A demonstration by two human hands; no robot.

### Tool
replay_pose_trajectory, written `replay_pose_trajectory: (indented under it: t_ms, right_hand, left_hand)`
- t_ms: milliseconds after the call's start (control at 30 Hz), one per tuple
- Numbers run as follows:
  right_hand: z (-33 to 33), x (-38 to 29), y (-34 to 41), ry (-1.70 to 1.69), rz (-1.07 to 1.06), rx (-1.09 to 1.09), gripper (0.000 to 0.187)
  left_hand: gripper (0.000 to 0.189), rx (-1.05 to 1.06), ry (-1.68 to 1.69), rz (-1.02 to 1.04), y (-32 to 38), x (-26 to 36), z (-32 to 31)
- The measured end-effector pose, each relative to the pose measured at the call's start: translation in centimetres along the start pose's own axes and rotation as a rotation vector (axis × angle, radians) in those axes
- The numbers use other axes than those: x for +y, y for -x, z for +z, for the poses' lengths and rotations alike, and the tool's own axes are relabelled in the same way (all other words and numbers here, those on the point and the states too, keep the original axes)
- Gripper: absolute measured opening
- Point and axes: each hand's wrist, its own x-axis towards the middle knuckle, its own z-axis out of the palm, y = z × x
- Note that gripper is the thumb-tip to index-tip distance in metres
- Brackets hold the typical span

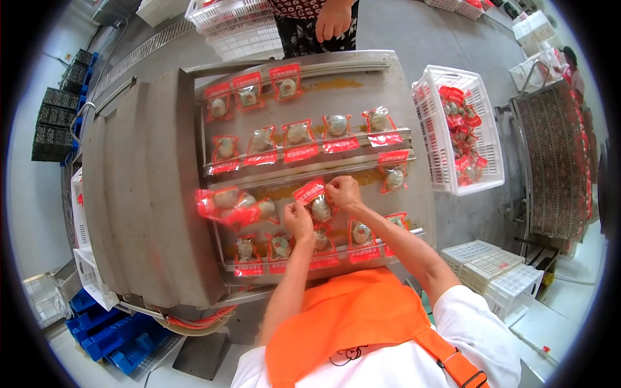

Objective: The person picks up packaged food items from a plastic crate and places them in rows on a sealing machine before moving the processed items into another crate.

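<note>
Between both hands is a red-and-clear plastic pouch point(320, 209) with a speckled egg-like item inside. My left hand point(299, 221) pinches its left upper corner, and my right hand point(344, 193) grips the right one. The pouch is over the steel bed point(412, 203) of what looks like a vacuum packing machine, by the third sealing bar point(291, 174). Left of my hands lies a loose pile of filled pouches point(237, 206). One pouch point(394, 174) sits to the right along that bar. Below my hands, a near row includes a pouch point(361, 234), partly hidden by my right forearm.
A ridged steel lid point(145, 189) stands left of the bed. More pouches point(297, 136) line the farther bars. To the right is a white crate point(492, 165) of filled pouches. Across the bed, another person's hand point(334, 22) hangs down. White crates point(490, 271) stand lower right.
</note>
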Motion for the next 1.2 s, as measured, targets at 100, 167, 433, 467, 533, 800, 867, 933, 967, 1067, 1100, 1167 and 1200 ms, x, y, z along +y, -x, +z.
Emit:
replay_pose_trajectory:
  t_ms: [100,167,433,467,533,800,867,933,967,1067,1100,1167,1200]
  right_hand:
    - [-0.3,-0.9,0.0,-0.023,0.06,-0.031,0.028]
    - [-0.5,-1.2,-0.1,-0.004,0.06,0.006,0.028]
    - [-1.7,-1.5,0.5,-0.061,0.022,0.156,0.023]
    - [-1.8,-1.3,0.5,0.015,-0.042,0.156,0.019]
    - [-3.2,-3.4,0.4,0.162,-0.326,0.27,0.014]
    - [-3.9,-4.5,-2.1,0.633,-0.802,0.119,0.018]
    - [-3.9,-3.9,-2.2,0.613,-0.745,0.124,0.023]
    - [-4.4,-3.9,-2.0,0.581,-0.709,0.116,0.029]
    - [-5.2,-3.6,-1.9,0.587,-0.65,0.118,0.033]
    - [-7.2,-1.5,-1.9,0.631,-0.534,0.126,0.042]
    - [-8.0,-0.7,-2.1,0.67,-0.473,0.147,0.047]
    - [-9.2,-0.6,-2.2,0.676,-0.46,0.139,0.041]
    - [-9.8,-0.7,-2.2,0.678,-0.439,0.141,0.036]
  left_hand:
    - [0.02,0.02,-0.066,0.063,-0.6,-0.2,0.0]
    - [0.02,0.009,-0.065,0.092,-0.9,-0.3,0.3]
    - [0.023,0.001,-0.103,0.14,-1.8,0.6,2.7]
    - [0.024,0.004,-0.134,0.17,-1.7,0.8,2.8]
    - [0.024,0.011,-0.165,0.197,-1.7,1.0,2.7]
    - [0.037,-0.121,0.038,0.18,-1.5,0.4,2.8]
    - [0.049,-0.159,-0.035,0.332,-0.3,-0.1,3.0]
    - [0.078,-0.159,-0.232,0.439,1.0,0.2,3.0]
    - [0.078,-0.159,-0.232,0.437,1.6,0.4,3.6]
    - [0.083,-0.24,-0.227,0.415,3.6,1.4,6.2]
    - [0.083,-0.236,-0.225,0.411,4.1,1.7,7.0]
    - [0.085,-0.283,-0.178,0.354,4.8,2.1,8.2]
    - [0.085,-0.278,-0.209,0.33,5.1,2.5,8.6]
